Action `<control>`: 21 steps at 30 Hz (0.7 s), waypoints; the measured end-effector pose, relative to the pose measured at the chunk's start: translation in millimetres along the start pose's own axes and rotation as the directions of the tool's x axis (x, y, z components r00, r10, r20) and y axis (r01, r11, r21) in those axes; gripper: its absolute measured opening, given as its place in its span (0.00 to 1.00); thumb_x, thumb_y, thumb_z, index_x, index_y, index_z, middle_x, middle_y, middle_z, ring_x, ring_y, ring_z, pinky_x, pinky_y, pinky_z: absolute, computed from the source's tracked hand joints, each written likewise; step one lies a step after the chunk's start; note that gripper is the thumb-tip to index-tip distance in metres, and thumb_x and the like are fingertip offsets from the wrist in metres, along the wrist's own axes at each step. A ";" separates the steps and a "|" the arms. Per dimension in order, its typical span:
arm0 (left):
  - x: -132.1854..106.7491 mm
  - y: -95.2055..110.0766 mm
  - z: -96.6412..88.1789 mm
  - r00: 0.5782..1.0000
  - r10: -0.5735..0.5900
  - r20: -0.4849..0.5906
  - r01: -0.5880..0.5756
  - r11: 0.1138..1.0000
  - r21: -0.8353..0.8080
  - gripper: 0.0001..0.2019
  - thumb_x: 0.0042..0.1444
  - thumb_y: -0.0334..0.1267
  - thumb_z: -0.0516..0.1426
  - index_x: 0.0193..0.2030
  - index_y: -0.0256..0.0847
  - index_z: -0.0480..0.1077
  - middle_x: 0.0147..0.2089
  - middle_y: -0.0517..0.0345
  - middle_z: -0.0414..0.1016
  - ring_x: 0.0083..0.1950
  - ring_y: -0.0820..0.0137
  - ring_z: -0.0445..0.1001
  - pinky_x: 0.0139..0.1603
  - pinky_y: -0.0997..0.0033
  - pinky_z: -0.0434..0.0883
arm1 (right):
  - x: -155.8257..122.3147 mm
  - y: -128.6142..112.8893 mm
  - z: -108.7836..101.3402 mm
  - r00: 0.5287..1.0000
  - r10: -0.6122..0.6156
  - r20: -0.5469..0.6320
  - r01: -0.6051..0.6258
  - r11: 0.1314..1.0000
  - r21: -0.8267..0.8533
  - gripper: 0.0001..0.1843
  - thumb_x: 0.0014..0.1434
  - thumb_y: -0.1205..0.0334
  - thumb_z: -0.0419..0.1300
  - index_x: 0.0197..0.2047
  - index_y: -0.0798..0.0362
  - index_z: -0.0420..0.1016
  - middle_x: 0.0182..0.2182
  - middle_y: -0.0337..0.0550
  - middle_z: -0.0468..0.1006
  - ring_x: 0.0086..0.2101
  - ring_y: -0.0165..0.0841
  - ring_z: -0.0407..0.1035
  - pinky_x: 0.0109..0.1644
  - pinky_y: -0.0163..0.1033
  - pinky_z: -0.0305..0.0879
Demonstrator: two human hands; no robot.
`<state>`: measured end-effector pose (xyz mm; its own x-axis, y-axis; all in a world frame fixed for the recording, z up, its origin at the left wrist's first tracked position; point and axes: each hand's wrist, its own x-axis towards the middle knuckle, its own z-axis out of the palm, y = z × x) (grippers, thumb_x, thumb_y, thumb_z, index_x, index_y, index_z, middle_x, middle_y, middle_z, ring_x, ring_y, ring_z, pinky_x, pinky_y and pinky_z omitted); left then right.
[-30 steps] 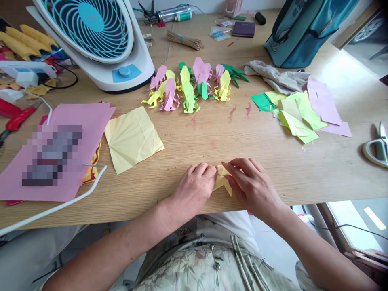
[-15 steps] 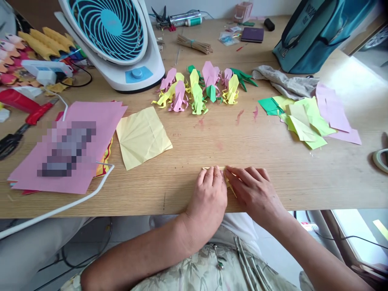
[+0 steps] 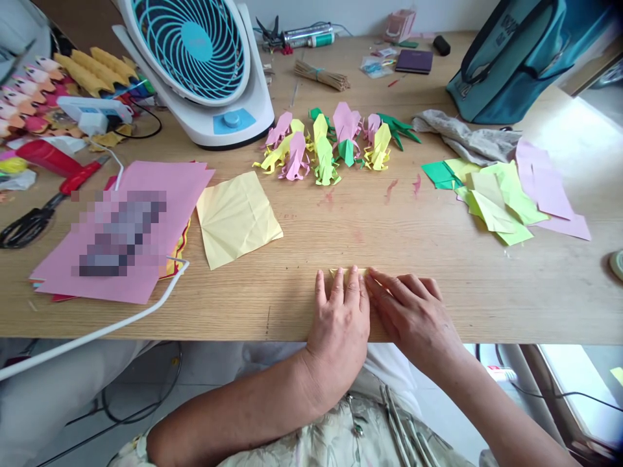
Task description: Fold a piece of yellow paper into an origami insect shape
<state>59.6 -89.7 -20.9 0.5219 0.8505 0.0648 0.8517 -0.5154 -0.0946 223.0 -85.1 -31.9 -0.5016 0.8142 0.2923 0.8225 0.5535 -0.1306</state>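
Observation:
A small piece of folded yellow paper (image 3: 361, 271) lies on the table near its front edge, mostly covered by my hands. My left hand (image 3: 341, 318) rests flat over it with the fingers stretched out and spread, fingertips on its far edge. Against the paper's right end, my right hand (image 3: 413, 305) has its thumb and fingers closed and pressed down. The lower part of the paper is hidden under both hands. To the left lies a creased pale yellow paper square (image 3: 239, 220). Beyond my hands stand several folded paper figures (image 3: 324, 159) in pink, yellow and green.
A white fan (image 3: 233, 123) stands at the back left. Pink paper sheets (image 3: 180, 188) with a blurred object on top lie left, beside a white cable (image 3: 141, 316) and scissors (image 3: 48, 207). Paper scraps (image 3: 506, 194), a grey cloth (image 3: 462, 136) and a teal bag (image 3: 506, 78) are at right.
My left hand's fingers have spread apart and lie flatter on the folded paper. My right hand stays at the paper's right end. The whole view has shifted slightly.

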 end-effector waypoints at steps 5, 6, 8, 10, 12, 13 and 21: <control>-0.5 -3.5 -1.8 0.998 -0.028 0.057 0.032 0.997 -0.066 0.26 0.65 0.27 0.41 0.69 0.33 0.59 0.71 0.47 0.61 0.69 0.55 0.63 0.67 0.34 0.61 | -1.2 -0.1 2.3 1.000 0.012 -0.019 -0.013 0.999 -0.032 0.19 0.68 0.67 0.54 0.61 0.54 0.69 0.57 0.48 0.75 0.41 0.39 0.67 0.43 0.46 0.59; -0.8 -4.2 -2.1 0.997 -0.031 0.064 0.036 0.997 -0.073 0.26 0.66 0.27 0.41 0.69 0.34 0.59 0.71 0.48 0.60 0.69 0.56 0.62 0.67 0.33 0.60 | -1.3 -0.1 2.6 1.000 0.012 -0.021 -0.012 0.999 -0.032 0.19 0.68 0.67 0.54 0.61 0.54 0.70 0.57 0.47 0.76 0.41 0.39 0.67 0.43 0.46 0.59; -1.6 -5.7 -2.8 0.996 -0.043 0.075 0.049 0.995 -0.083 0.26 0.66 0.28 0.40 0.69 0.37 0.59 0.71 0.51 0.60 0.69 0.55 0.61 0.67 0.30 0.59 | -1.7 0.0 2.9 1.000 0.012 -0.025 -0.013 0.999 -0.030 0.18 0.68 0.67 0.54 0.60 0.54 0.71 0.57 0.47 0.76 0.41 0.39 0.67 0.43 0.46 0.59; -2.4 -7.0 -3.3 0.995 -0.052 0.084 0.060 0.994 -0.093 0.26 0.66 0.28 0.41 0.69 0.39 0.59 0.72 0.54 0.59 0.69 0.55 0.61 0.67 0.29 0.58 | -2.3 -0.1 3.0 1.000 0.016 -0.023 -0.017 0.999 -0.028 0.17 0.68 0.67 0.55 0.59 0.54 0.72 0.57 0.46 0.75 0.42 0.39 0.67 0.43 0.46 0.58; -3.0 -8.1 -3.1 0.994 -0.051 0.093 0.061 0.993 -0.105 0.26 0.66 0.27 0.41 0.69 0.39 0.59 0.72 0.55 0.58 0.70 0.55 0.60 0.67 0.30 0.58 | -3.0 -0.2 3.0 1.000 0.021 -0.019 -0.022 0.999 -0.031 0.16 0.68 0.68 0.55 0.57 0.55 0.73 0.58 0.46 0.75 0.42 0.38 0.66 0.43 0.46 0.58; -3.2 -8.6 -2.6 0.994 -0.049 0.096 0.060 0.992 -0.110 0.26 0.66 0.27 0.42 0.70 0.39 0.58 0.73 0.55 0.58 0.70 0.55 0.59 0.67 0.31 0.59 | -3.3 -0.3 3.0 1.000 0.024 -0.018 -0.025 0.999 -0.032 0.15 0.68 0.67 0.55 0.56 0.55 0.74 0.58 0.45 0.75 0.42 0.38 0.66 0.43 0.46 0.58; -6.6 -15.3 6.1 0.993 -0.068 0.098 0.081 0.987 -0.137 0.27 0.67 0.29 0.42 0.71 0.45 0.55 0.74 0.62 0.54 0.72 0.60 0.58 0.65 0.38 0.63 | -3.5 -0.4 4.1 0.999 0.037 -0.018 -0.037 0.999 -0.034 0.14 0.67 0.68 0.55 0.55 0.56 0.74 0.58 0.45 0.75 0.41 0.37 0.66 0.44 0.45 0.58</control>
<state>42.8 -86.8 -25.9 0.4555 0.8898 -0.0261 0.8897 -0.4540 0.0476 223.4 -87.5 -36.7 -0.4660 0.8307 0.3045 0.8494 0.5164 -0.1091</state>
